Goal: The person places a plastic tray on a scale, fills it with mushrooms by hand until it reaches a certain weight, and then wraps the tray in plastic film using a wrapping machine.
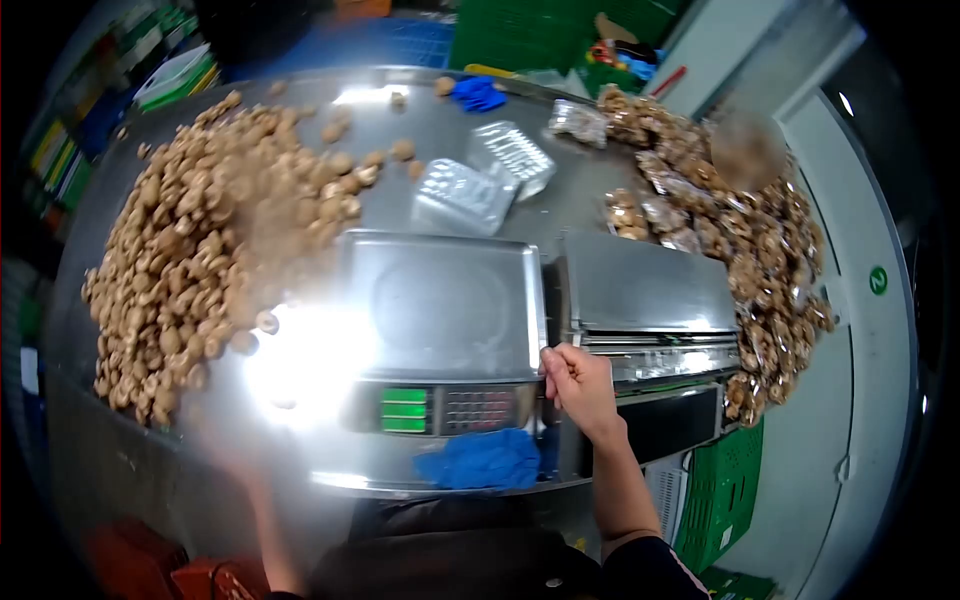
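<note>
My right hand (580, 388) is closed, its fingertips pressed together at the lower right corner of the scale's metal pan (440, 305). Whether something small is pinched there, I cannot make out. Under the pan, the scale's panel shows a green display (405, 410) and a keypad (480, 409). My left hand (235, 450) is smeared by motion and glare near the table's front edge, below a large heap of brown mushrooms (175, 260); its fingers cannot be read. Beside the scale stands a film-wrapping machine (650, 290).
Two clear plastic trays (465, 195) lie behind the scale. Wrapped mushroom packs (765, 270) are piled at the right. A blue cloth (480, 460) rests at the front edge, and another blue piece (478, 94) lies at the back. Green crates (718, 480) stand lower right.
</note>
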Motion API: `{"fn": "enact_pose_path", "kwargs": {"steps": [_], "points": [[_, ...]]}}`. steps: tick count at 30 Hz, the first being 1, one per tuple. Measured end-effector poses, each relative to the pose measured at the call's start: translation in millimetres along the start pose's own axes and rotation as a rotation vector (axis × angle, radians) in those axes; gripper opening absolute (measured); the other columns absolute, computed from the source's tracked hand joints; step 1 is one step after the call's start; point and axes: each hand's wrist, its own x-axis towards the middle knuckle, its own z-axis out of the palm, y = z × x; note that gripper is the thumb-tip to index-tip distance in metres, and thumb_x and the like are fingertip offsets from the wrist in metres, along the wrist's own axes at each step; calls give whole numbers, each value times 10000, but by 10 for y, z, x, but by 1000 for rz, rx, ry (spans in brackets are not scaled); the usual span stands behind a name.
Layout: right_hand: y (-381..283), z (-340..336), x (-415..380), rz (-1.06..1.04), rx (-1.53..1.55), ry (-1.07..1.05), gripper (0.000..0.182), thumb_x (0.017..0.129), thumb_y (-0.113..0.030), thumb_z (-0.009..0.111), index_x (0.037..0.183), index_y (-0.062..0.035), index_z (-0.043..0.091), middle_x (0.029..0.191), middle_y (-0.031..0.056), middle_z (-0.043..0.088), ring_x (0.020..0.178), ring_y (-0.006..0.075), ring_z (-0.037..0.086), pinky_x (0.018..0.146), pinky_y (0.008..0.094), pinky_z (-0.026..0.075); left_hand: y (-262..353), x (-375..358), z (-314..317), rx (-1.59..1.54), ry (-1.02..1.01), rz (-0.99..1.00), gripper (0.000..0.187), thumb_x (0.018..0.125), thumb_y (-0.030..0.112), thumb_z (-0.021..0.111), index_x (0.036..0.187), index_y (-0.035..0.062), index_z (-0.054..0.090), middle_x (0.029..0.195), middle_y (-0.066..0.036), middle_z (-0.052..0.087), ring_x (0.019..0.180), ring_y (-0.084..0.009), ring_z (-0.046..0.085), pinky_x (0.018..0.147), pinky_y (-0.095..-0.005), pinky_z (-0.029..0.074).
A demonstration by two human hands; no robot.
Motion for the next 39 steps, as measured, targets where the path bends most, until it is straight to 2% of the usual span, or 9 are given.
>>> {"fn": "enact_pose_path", "kwargs": {"steps": [4, 7, 10, 15, 21, 27, 30, 33, 39], "points": [[-102, 600, 518, -93, -9, 41, 137, 927, -115, 556, 963, 10, 598, 705, 79, 654, 601, 101, 624, 567, 248, 493, -375, 498, 403, 451, -218, -347, 712, 920, 505, 479, 1477, 122, 256, 1530, -215, 167, 1414, -406, 113, 1105, -576, 127], [-24, 769, 1269, -332, -237, 211, 174, 872, -109, 623, 1009, -5, 594, 879, 138, 683, 729, 223, 681, 651, 298, 517, -130, 665, 786, 452, -208, -303, 686, 926, 476, 482, 1479, 138, 257, 1529, -211, 178, 1414, -411, 102, 1105, -577, 117], [25, 779, 2106, -303, -531, 116, 525, 788, -174, 726, 1233, -26, 490, 1272, 212, 528, 1128, 318, 562, 918, 405, 457, -46, 714, 1417, -164, 100, 24, 670, 934, 425, 486, 1468, 92, 257, 1490, -244, 250, 1405, -418, 125, 1107, -571, 106], [693, 746, 3293, -378, -962, 4, 935, 628, -264, 850, 1346, 51, 341, 1396, 234, 376, 1309, 363, 360, 1092, 401, 308, 800, 1109, 910, -798, -201, -441, 655, 897, 271, 536, 1430, -6, 276, 1462, -245, 297, 1368, -389, 240, 1123, -444, 177], [748, 645, 3544, -332, -898, -181, 1074, 539, -262, 887, 1393, 31, 304, 1405, 223, 394, 1289, 358, 394, 1078, 392, 329, 677, 570, 526, -279, -720, 455, 528, 748, 236, 667, 1258, 180, 539, 1441, -185, 344, 1333, -412, 291, 1081, -588, 184], [593, 732, 3498, -318, -831, -153, 1080, 478, -269, 906, 1360, 28, 356, 1310, 212, 494, 1221, 360, 461, 1032, 392, 373, 419, 519, 882, -202, -570, 755, 423, 726, 240, 709, 1131, 198, 593, 1209, -90, 505, 1234, -323, 416, 1049, -593, 230], [503, 754, 3379, -319, -811, -108, 1025, 476, -264, 903, 1322, 19, 398, 1245, 206, 530, 1175, 361, 488, 1003, 396, 394, 259, 914, 1104, -179, -283, 508, 248, 725, 110, 695, 960, 112, 615, 1117, -125, 514, 1043, -324, 505, 909, -517, 356], [631, 778, 3363, -361, -874, 1, 1008, 476, -270, 900, 1311, 10, 411, 1200, 209, 547, 1153, 362, 500, 987, 406, 400, 410, 1286, 918, 133, -152, 158, 322, 740, 155, 707, 1052, 116, 637, 1271, -176, 456, 1279, -371, 358, 1051, -538, 234], [553, 776, 3186, -473, -981, 95, 822, 597, -256, 828, 1283, 2, 456, 1081, 198, 600, 1056, 372, 549, 918, 425, 437, 227, 1206, 997, 88, -114, 119, 486, 724, 196, 741, 1183, 161, 585, 1386, -174, 386, 1341, -377, 288, 1081, -550, 186]]}}
